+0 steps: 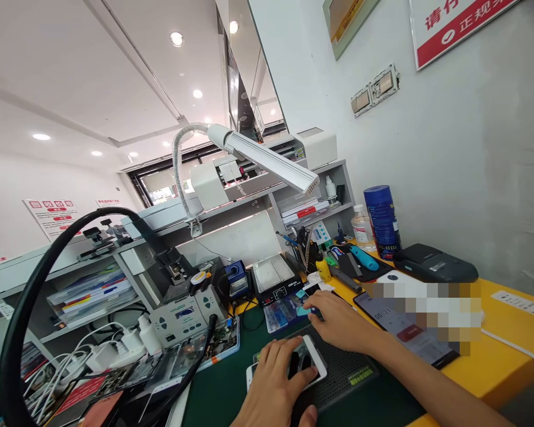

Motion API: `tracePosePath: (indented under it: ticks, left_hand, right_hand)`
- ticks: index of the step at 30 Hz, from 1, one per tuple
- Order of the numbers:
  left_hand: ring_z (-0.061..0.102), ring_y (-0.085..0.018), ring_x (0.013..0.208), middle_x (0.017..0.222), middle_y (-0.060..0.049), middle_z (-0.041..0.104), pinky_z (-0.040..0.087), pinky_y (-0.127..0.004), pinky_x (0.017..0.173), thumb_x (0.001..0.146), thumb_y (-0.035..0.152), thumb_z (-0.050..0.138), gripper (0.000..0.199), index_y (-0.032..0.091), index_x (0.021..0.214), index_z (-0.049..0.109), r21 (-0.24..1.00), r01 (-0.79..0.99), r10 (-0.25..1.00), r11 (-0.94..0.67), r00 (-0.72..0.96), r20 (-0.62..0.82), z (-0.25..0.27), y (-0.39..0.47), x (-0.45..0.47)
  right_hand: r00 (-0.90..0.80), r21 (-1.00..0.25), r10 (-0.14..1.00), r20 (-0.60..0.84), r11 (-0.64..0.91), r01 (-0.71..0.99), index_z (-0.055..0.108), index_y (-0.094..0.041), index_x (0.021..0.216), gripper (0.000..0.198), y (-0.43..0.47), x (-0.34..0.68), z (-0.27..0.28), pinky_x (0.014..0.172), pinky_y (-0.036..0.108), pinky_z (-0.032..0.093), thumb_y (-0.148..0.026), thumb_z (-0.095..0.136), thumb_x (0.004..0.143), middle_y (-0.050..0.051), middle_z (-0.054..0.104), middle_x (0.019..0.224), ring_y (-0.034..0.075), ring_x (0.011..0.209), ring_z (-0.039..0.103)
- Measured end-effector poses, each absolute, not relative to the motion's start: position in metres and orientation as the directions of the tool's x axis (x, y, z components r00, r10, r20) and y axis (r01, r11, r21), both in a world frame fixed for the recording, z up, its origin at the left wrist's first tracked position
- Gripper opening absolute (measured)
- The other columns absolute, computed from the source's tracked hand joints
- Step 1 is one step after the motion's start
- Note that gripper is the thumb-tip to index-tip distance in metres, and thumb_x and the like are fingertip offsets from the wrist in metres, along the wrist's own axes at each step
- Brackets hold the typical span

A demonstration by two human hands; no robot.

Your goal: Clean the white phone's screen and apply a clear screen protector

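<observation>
A white-framed smartphone point(317, 354) lies on the black perforated mat point(338, 379). My left hand point(273, 379) rests over it, fingers on the far side and thumb on the near side, gripping it and covering much of its face. My right hand point(340, 320) reaches forward past the mat, with its fingertips and thumb bent close together beside small light-blue pieces point(301, 294). Whatever lies between those fingertips is too small to name. Just left of them are clear plastic packets point(278, 314).
To the right, a large phone with a timer point(385, 317) lies on the yellow tabletop point(502, 338). A soldering station point(178, 323) and circuit boards point(225, 338) stand left. A white lamp point(271, 160) hangs above. A blue can point(382, 222) and black device point(436, 263) are behind.
</observation>
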State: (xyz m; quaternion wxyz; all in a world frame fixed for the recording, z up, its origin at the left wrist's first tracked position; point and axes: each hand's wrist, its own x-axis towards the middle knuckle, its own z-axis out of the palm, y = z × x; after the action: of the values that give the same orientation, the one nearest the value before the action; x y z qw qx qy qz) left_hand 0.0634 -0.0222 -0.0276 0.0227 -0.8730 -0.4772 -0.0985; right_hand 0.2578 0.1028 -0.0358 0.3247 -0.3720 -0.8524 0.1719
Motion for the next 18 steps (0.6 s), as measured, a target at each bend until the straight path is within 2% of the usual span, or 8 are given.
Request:
tracePosePath:
  ticks: [4, 8, 14, 18]
  left_hand:
    - [0.041, -0.041, 0.13, 0.148, -0.01, 0.042, 0.042, -0.064, 0.1, 0.087, 0.03, 0.055, 0.04, 0.032, 0.125, 0.063, 0.049, 0.837, 0.828, -0.545, 0.528, 0.187, -0.021, -0.032, 0.05]
    - [0.039, -0.04, 0.132, 0.148, -0.007, 0.043, 0.043, -0.059, 0.102, 0.079, 0.019, 0.055, 0.045, 0.032, 0.12, 0.068, 0.078, 0.847, 0.84, -0.526, 0.503, 0.203, -0.023, -0.038, 0.026]
    - [0.04, -0.038, 0.132, 0.146, -0.002, 0.047, 0.049, -0.055, 0.098, 0.087, 0.023, 0.048, 0.037, 0.035, 0.109, 0.074, 0.294, 0.872, 0.919, -0.391, 0.348, 0.187, -0.029, -0.045, -0.005]
    - [0.041, -0.038, 0.132, 0.143, -0.001, 0.051, 0.047, -0.057, 0.101, 0.087, 0.026, 0.05, 0.032, 0.036, 0.098, 0.078, 0.344, 0.874, 0.938, -0.343, 0.296, 0.182, -0.024, -0.051, -0.013]
  right_hand:
    - [-0.514, -0.532, 0.74, 0.435, 0.671, 0.516, 0.067, -0.017, 0.112, 0.028, 0.107, 0.258, -0.04, 0.093, 0.038, 0.046, -0.025, 0.048, 0.092, 0.012, 0.066, 0.113, 0.028, 0.109, 0.059]
    - [-0.53, -0.532, 0.74, 0.415, 0.67, 0.518, 0.067, -0.015, 0.112, 0.029, 0.106, 0.258, -0.038, 0.092, 0.039, 0.047, -0.024, 0.048, 0.092, 0.013, 0.066, 0.112, 0.029, 0.11, 0.058]
    - [-0.534, -0.546, 0.759, 0.372, 0.645, 0.535, 0.067, -0.016, 0.114, 0.03, 0.101, 0.259, -0.031, 0.092, 0.04, 0.048, -0.026, 0.049, 0.091, 0.014, 0.065, 0.114, 0.03, 0.112, 0.058]
    - [-0.549, -0.552, 0.76, 0.347, 0.639, 0.536, 0.066, -0.017, 0.114, 0.03, 0.098, 0.259, -0.029, 0.091, 0.041, 0.048, -0.029, 0.047, 0.093, 0.014, 0.065, 0.115, 0.03, 0.111, 0.058]
